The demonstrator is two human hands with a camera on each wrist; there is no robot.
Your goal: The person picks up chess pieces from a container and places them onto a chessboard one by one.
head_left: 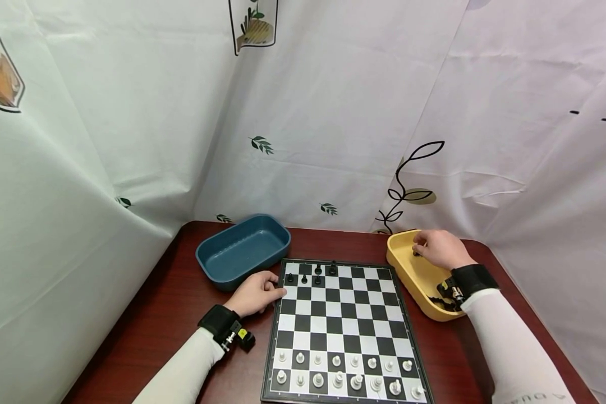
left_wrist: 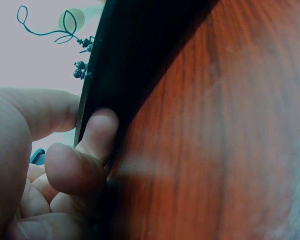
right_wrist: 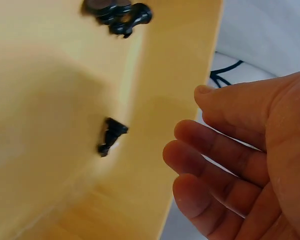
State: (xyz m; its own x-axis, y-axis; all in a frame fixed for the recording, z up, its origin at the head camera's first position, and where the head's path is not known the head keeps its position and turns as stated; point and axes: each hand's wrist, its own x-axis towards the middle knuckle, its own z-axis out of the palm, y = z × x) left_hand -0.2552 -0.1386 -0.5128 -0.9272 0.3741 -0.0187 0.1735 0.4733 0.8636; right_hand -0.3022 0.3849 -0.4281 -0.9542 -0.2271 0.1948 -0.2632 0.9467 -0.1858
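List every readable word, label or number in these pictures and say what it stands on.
Right sleeve: pale letters at the bottom edge, upside down and cut off, too faint to read.
Yellow tag on the left wrist strap: too small to read.
Chessboard, blue tray, yellow tray: no text.

Black pieces (head_left: pixel 446 303) in yellow tray (head_left: pixel 409 269) partly hidden behind right wrist; types unreadable. Top piece (right_wrist: pixel 117 12) in right wrist view blurred, cut by edge. Left hand (left_wrist: pixel 50 170) blurred, cropped.

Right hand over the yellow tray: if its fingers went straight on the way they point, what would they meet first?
Probably the small black chess piece lying inside the yellow plastic tray; the right hand's fingers point toward it, though depth is unclear.
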